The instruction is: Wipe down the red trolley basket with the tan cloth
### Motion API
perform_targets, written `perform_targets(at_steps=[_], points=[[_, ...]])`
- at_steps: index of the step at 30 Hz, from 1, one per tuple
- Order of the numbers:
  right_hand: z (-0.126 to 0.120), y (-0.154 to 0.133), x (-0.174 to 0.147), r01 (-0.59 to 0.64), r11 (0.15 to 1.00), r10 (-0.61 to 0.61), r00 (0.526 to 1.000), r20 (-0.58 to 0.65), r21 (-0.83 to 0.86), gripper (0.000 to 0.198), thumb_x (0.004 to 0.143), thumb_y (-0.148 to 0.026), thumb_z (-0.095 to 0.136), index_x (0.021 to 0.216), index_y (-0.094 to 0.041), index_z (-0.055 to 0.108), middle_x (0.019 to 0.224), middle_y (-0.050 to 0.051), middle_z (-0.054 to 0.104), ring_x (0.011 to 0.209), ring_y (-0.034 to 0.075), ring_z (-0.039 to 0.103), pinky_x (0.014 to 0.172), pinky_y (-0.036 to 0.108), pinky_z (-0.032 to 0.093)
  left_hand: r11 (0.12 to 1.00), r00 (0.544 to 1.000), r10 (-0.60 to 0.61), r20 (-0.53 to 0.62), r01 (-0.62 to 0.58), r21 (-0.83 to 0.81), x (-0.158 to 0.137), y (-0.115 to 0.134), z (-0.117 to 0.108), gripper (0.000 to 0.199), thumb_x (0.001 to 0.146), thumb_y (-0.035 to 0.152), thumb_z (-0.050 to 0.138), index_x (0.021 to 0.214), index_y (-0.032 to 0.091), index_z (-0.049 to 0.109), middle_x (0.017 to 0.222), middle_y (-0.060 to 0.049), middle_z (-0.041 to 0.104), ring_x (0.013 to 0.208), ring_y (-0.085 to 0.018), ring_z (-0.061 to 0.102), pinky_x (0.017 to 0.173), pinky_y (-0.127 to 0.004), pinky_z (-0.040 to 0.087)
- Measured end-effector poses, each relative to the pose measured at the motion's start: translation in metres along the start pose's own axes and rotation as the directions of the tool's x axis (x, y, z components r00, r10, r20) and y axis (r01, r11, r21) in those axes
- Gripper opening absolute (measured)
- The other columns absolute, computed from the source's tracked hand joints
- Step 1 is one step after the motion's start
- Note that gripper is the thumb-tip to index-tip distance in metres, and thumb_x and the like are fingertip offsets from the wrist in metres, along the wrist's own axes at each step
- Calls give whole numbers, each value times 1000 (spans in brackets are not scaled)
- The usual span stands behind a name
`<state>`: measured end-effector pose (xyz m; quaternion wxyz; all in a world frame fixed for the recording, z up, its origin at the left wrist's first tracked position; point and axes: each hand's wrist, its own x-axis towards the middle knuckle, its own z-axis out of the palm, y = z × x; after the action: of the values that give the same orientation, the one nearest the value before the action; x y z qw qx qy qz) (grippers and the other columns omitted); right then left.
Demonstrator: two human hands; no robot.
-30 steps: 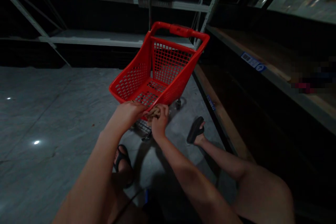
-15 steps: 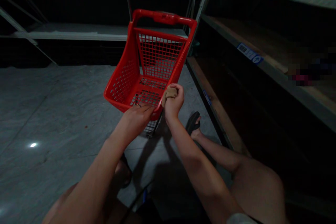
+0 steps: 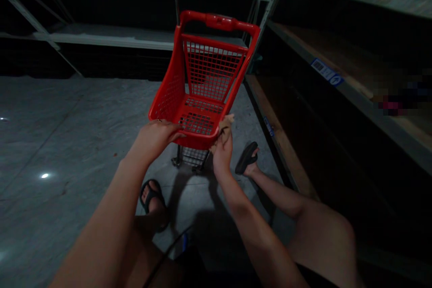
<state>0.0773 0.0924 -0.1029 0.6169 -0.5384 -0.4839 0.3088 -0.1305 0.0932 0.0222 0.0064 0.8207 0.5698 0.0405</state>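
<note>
In front of me stands a small red shopping cart point(image 3: 199, 140) with a plastic lattice basket and a wheeled metal frame below. My left hand point(image 3: 155, 137) is closed over the front left part of the basket's rim, its thumb along the near edge. At the near right corner, my right hand point(image 3: 222, 150) presses a tan cloth point(image 3: 225, 127) against the outside of the rim. The fingers of that hand are partly hidden by the cloth. Nothing lies inside the basket.
A metal shelf rack point(image 3: 114, 41) runs behind the cart. Close on the right, a wooden shelf point(image 3: 367, 94) carries a blue-and-white label point(image 3: 326, 72). My sandalled feet rest on the grey tiled floor point(image 3: 81, 144), one on each side.
My left hand has moved left along the rim to the front left corner. The cloth in my right hand has shifted and spread at the right corner. The cart has turned slightly.
</note>
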Motion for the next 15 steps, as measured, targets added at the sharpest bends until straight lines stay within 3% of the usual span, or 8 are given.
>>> perform_targets(at_steps=[3, 5, 8, 11, 13, 15], points=[[3, -33, 13, 174, 983, -173, 985, 7, -65, 62, 98, -23, 35, 159, -28, 35, 170, 3, 31, 159, 17, 24, 130, 49, 22, 1000, 1000, -8, -3, 8, 14, 3, 12, -3, 27, 99, 38, 56, 110, 24, 76, 104, -10, 80, 98, -29, 74, 84, -36, 54], [-1, -32, 8, 214, 966, -215, 977, 6, -144, 64, 96, -20, 32, 160, -29, 33, 172, 1, 25, 161, 16, 18, 132, 49, 17, 999, 1000, -3, 1, 3, 38, 5, 22, -5, 25, 99, 38, 58, 102, 23, 77, 97, -11, 80, 93, -30, 75, 80, -36, 53], [-8, 5, -19, 81, 980, -100, 990, -101, -182, 60, 98, -29, 34, 157, -21, 38, 161, 13, 43, 151, 20, 39, 127, 48, 31, 998, 1000, 26, 5, -26, 54, 9, 39, -4, 26, 98, 41, 59, 98, 22, 78, 92, -11, 80, 89, -31, 75, 76, -37, 53], [-13, 56, -55, -115, 983, 90, 981, -172, -142, 56, 98, -40, 37, 146, -13, 49, 138, 20, 61, 126, 24, 61, 110, 46, 50, 997, 999, 54, 1, -54, 63, 13, 59, -2, 31, 100, 44, 56, 97, 22, 78, 89, -12, 80, 88, -32, 76, 75, -37, 52], [-15, 76, -70, -161, 981, 142, 975, -169, -108, 58, 97, -44, 39, 145, -13, 49, 137, 19, 61, 125, 23, 61, 106, 43, 52, 995, 997, 72, 4, -72, 70, 16, 72, 0, 36, 101, 46, 54, 96, 21, 78, 88, -12, 80, 88, -32, 76, 74, -36, 52], [-18, 73, -71, -132, 989, 120, 979, -166, -67, 61, 98, -45, 38, 151, -14, 43, 141, 17, 59, 131, 21, 57, 107, 40, 51, 992, 994, 109, 13, -109, 58, 17, 81, 1, 37, 101, 47, 52, 98, 21, 78, 90, -12, 80, 88, -31, 76, 73, -36, 51]])
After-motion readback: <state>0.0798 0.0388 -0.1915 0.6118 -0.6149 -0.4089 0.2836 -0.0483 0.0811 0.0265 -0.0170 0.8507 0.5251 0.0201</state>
